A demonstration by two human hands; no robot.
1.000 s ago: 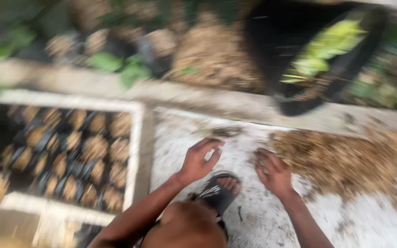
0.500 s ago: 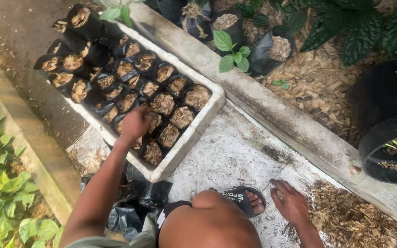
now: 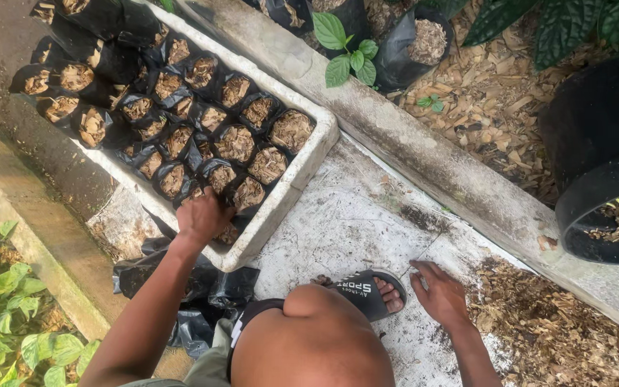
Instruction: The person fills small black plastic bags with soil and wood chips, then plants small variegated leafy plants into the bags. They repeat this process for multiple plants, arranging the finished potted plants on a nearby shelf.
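My left hand (image 3: 202, 215) reaches into the near corner of a white foam tray (image 3: 302, 172), its fingers curled down over a black planting bag (image 3: 229, 233) there. Several black bags filled with wood chips (image 3: 234, 143) stand packed in rows in the tray. My right hand (image 3: 438, 294) rests flat on the white ground sheet (image 3: 345, 222) with its fingers apart, holding nothing. It lies between my sandalled foot (image 3: 367, 290) and a pile of wood chips (image 3: 553, 337). My bent knee (image 3: 309, 344) hides the ground below it.
Crumpled empty black bags (image 3: 202, 301) lie under my left arm beside the tray. A concrete kerb (image 3: 424, 150) runs diagonally behind the sheet. Beyond it are a large black pot (image 3: 596, 158), mulch and a small green seedling (image 3: 345, 50). Leafy plants (image 3: 1, 308) grow at the lower left.
A second ago both hands were at the wood chip pile. My left hand swung over to the tray and has dropped to its near corner. My right hand stays on the sheet.
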